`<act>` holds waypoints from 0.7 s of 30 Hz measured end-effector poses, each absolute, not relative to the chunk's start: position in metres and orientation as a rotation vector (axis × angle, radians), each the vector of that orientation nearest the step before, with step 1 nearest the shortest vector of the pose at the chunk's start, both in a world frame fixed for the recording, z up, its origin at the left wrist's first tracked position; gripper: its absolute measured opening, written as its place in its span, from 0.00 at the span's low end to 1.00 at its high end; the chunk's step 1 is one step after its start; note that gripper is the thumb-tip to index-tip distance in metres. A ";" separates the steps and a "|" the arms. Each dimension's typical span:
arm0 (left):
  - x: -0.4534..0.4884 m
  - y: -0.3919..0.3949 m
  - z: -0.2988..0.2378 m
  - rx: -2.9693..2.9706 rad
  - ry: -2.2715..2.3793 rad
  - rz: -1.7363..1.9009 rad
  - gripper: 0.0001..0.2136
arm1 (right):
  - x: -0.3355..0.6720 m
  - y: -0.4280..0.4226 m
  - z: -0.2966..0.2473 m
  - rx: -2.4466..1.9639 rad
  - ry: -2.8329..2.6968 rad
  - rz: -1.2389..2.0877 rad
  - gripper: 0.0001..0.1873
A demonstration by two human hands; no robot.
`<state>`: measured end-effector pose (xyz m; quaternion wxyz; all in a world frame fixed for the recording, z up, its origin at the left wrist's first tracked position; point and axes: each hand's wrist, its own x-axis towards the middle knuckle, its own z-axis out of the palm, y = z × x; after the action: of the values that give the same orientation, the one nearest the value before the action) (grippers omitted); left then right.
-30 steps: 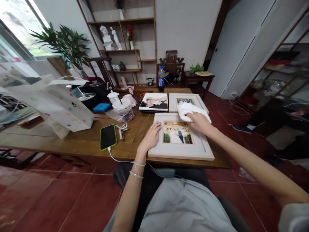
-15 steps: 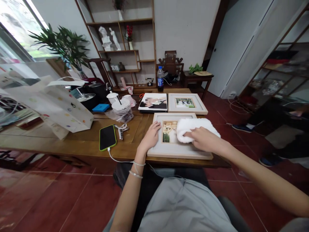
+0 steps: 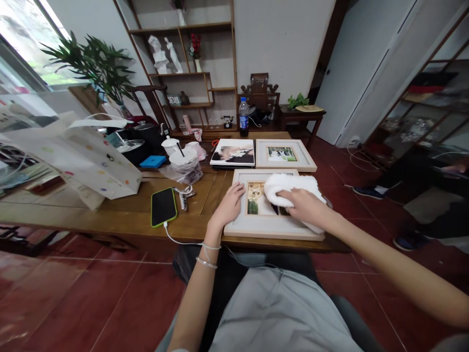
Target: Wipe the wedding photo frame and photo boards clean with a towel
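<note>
A light wooden picture frame [image 3: 271, 228] lies flat at the table's near edge, a small photo [image 3: 255, 199] in its middle. My left hand [image 3: 229, 203] rests on the frame's left border, fingers stretched out. In my right hand [image 3: 306, 208] is a folded white towel [image 3: 293, 185], pressed on the frame's right half and covering part of the photo. Behind it lie a second picture frame [image 3: 306, 163] and a photo book [image 3: 233, 152]. To the left of my left hand are a phone [image 3: 163, 207] in a green case, plugged into a white cable, and a silver clip-like object [image 3: 185, 197].
A patterned paper bag [image 3: 110, 171] stands on the left of the wooden table [image 3: 146, 222]. Toward the back are a plastic cup [image 3: 183, 164], a blue box [image 3: 153, 162] and a bottle [image 3: 243, 117]. Another person's shoe [image 3: 368, 193] shows at the right.
My right hand has moved the towel slightly up and left over the picture frame, uncovering a lower part of the photo. My left hand stays on the border.
</note>
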<state>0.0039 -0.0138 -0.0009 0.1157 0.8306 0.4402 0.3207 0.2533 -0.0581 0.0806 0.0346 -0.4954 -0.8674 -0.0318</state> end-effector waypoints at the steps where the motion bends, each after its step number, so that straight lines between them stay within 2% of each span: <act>1: 0.004 -0.014 -0.001 2.432 1.287 0.944 0.18 | 0.255 -0.044 0.078 -1.519 -2.629 -0.206 0.28; 5: 0.004 -0.014 -0.001 2.431 1.283 0.966 0.18 | 0.260 0.007 0.073 -1.465 -2.540 -0.486 0.26; 10: 0.004 -0.013 -0.003 2.431 1.290 0.959 0.18 | 0.258 0.027 0.070 -1.421 -2.643 -0.455 0.24; 14: 0.005 -0.014 -0.002 2.430 1.300 0.959 0.18 | 0.252 -0.005 0.074 -1.426 -2.772 -0.340 0.23; 21: 0.005 -0.014 -0.001 2.439 1.301 0.962 0.18 | 0.240 -0.110 0.105 -1.398 -2.919 0.016 0.21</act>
<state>0.0051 -0.0143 -0.0010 0.1070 0.8285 0.4420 0.3266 0.2401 -0.1098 0.1048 -0.0476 -0.4314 -0.9009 0.0049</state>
